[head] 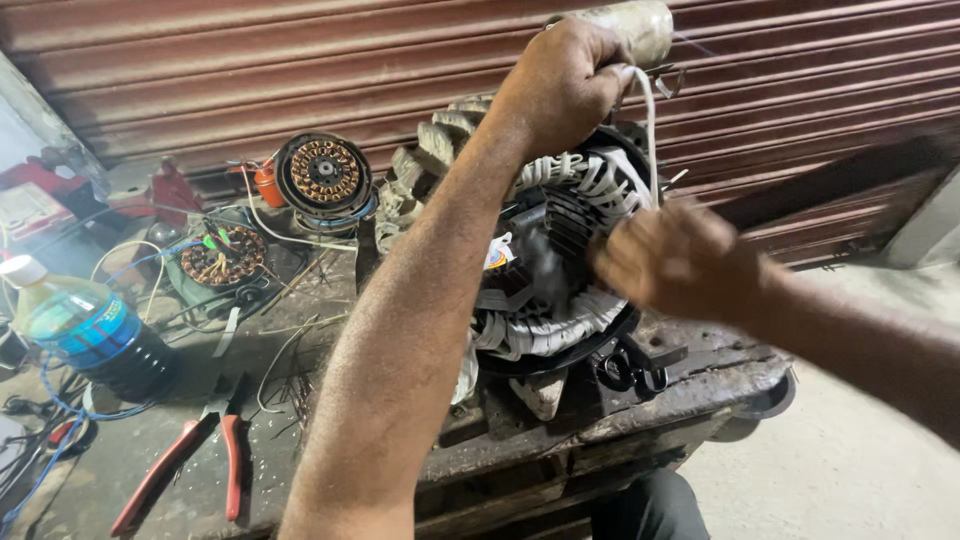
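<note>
A large round motor stator [545, 285] with white-wrapped windings stands upright on a worn workbench [700, 385]. My left hand [560, 80] is raised above it, closed around a pale roll of tape or cord [635, 28] and a white strand [648, 130] that runs down toward the windings. My right hand [675, 262] is blurred, fingers curled at the stator's right edge where the strand ends; whether it grips the strand is unclear.
Red-handled pliers [185, 465] lie at the front left. A plastic bottle with dark liquid [95, 335] stands at the left. Two smaller copper-wound stators [323, 175] [222, 255] sit behind among loose wires. A ribbed metal shutter [300, 60] closes the back.
</note>
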